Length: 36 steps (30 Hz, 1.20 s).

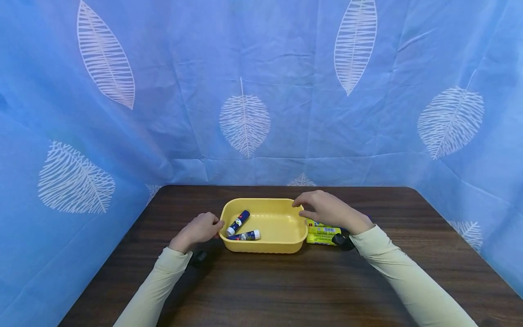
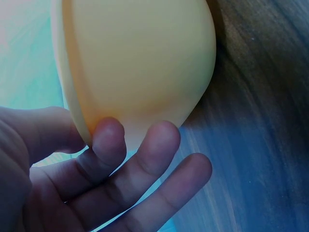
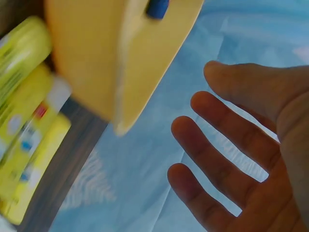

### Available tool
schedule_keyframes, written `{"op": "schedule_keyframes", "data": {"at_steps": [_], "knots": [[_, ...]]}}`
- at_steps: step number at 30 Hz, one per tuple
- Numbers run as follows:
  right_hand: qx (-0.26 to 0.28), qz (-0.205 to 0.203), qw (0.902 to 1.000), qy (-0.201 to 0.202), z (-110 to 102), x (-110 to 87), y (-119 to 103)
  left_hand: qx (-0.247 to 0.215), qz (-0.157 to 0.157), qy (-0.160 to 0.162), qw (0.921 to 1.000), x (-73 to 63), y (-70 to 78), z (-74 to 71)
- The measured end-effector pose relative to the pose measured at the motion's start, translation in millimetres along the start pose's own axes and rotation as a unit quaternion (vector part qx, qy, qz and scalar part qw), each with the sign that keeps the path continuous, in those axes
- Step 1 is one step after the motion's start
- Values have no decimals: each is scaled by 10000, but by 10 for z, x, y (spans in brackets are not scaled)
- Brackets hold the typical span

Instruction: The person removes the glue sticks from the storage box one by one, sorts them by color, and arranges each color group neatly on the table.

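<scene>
A shallow yellow plastic tray (image 1: 278, 225) stands on the table with two dark blue glue sticks inside, each with a white cap. One glue stick (image 1: 239, 221) lies slanted by the left wall; the other glue stick (image 1: 246, 235) lies along the front wall. My left hand (image 1: 200, 228) pinches the tray's left rim, its thumb over the edge and fingertips against the outer wall (image 2: 140, 63). Over the tray's right rim hovers my right hand (image 1: 327, 209), holding nothing, fingers loosely bent and spread in the right wrist view.
Several yellow-labelled tubes (image 1: 323, 238) lie side by side against the tray's right side, partly under my right wrist. The dark wooden table (image 1: 261, 286) ends at a blue leaf-patterned cloth (image 1: 286, 127) behind and at the sides.
</scene>
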State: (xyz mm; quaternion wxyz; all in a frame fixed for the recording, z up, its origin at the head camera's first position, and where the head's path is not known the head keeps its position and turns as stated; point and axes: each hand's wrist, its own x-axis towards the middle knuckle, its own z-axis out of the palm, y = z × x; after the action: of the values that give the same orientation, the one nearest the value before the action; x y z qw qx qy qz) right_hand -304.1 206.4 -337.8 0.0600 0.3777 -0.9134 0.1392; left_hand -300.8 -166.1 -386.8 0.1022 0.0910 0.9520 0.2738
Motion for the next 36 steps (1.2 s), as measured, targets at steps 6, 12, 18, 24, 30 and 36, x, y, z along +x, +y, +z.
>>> {"op": "schedule_keyframes", "data": {"at_steps": [6,12,18,24,30,36], "knots": [[167,-143,9995,-241,84,180,-217,18,-7,18,10000,11,-14,8],[202,-357,9980,-487,259,340,-307,44,34,15,10000,19,-24,12],[345,-495,9959,-679,437,456,-388,49,60,29,10000,5,1,2],[513,-560,9938,-812,565,550,-456,33,56,57,10000,0,10,-1],[730,-460,9912,-999,650,633,-467,33,83,50,9999,9,2,-4],[796,-444,9888,-1178,728,695,-450,39,123,31,9999,13,-13,-6]]}}
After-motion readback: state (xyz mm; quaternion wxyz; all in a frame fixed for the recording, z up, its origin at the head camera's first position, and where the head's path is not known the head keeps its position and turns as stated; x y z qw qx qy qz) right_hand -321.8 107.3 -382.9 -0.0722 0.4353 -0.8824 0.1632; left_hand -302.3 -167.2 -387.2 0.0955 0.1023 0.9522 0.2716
